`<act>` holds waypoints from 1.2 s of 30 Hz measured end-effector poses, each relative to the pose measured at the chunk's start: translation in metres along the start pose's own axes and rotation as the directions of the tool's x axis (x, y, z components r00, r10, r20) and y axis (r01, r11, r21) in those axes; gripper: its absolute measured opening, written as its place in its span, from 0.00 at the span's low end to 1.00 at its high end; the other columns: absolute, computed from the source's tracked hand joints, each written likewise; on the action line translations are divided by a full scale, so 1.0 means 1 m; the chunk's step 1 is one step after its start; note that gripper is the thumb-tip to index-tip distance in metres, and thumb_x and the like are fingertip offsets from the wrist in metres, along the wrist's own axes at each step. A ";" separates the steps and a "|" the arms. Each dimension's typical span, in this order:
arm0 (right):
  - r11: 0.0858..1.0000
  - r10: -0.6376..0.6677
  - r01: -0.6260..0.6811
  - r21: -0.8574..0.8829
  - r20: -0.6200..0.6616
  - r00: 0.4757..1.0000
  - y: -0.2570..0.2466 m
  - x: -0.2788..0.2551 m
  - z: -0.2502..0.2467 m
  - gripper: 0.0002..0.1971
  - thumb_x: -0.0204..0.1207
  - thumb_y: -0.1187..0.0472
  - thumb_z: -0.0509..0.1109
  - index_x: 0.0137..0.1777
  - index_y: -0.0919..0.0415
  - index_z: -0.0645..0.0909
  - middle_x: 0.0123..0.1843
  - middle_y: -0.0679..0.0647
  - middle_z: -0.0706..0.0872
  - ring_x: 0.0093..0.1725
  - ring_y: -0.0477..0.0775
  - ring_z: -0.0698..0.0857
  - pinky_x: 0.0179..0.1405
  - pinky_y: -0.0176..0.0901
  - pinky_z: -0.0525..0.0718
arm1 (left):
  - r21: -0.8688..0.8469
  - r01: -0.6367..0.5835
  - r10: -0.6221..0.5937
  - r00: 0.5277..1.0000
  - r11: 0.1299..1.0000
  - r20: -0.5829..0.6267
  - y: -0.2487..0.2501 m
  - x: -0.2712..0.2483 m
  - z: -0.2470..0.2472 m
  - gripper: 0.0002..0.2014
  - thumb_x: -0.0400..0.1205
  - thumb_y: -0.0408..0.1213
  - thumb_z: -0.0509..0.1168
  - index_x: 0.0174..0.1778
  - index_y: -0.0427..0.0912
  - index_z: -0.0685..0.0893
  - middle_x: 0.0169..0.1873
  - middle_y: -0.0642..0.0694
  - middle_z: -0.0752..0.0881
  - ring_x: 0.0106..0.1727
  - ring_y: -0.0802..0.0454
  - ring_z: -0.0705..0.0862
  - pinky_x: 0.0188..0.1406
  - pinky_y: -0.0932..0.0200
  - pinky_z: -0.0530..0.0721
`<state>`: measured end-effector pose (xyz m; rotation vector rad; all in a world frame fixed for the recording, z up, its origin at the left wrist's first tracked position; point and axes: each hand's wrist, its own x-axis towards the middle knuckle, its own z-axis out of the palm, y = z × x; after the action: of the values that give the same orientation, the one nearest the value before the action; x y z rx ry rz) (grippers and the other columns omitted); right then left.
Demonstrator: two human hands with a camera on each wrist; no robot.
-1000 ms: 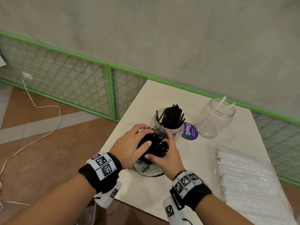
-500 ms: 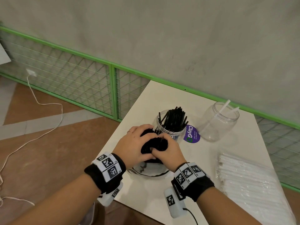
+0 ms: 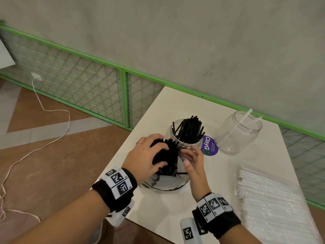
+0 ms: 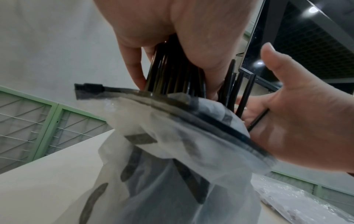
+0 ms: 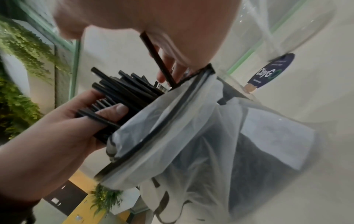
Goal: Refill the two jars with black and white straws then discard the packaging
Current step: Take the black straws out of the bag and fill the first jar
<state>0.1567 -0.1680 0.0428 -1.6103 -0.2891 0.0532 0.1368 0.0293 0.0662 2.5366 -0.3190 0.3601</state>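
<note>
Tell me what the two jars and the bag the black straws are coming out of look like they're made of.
Both jars look like clear plastic or glass; the straws show through the walls, which one is unclear. The bag looks like thin, soft translucent plastic film: it crumples and folds, with a dark zip-like strip along its mouth.

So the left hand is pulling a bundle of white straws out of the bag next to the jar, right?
Not quite: the straws in the left hand are black, not white, as the head view shows. The rest holds: that hand grips the bundle as it sticks out of the clear bag beside the jar.
</note>
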 end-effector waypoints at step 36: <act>0.992 0.087 -0.096 -0.082 -0.106 0.991 -0.004 0.009 0.001 0.08 0.64 0.55 0.77 0.41 0.51 0.83 0.44 0.58 0.88 0.47 0.53 0.87 0.52 0.52 0.86 | -0.012 -0.005 0.005 1.000 1.000 -0.017 0.008 -0.004 0.001 0.26 0.75 0.43 0.69 0.69 0.60 0.71 0.69 0.59 0.70 0.63 0.50 0.75 0.55 0.49 0.83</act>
<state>0.1648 -0.1645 0.0479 -1.7060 -0.1397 0.0282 0.1311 0.0230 0.0680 2.5196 -0.3200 0.3804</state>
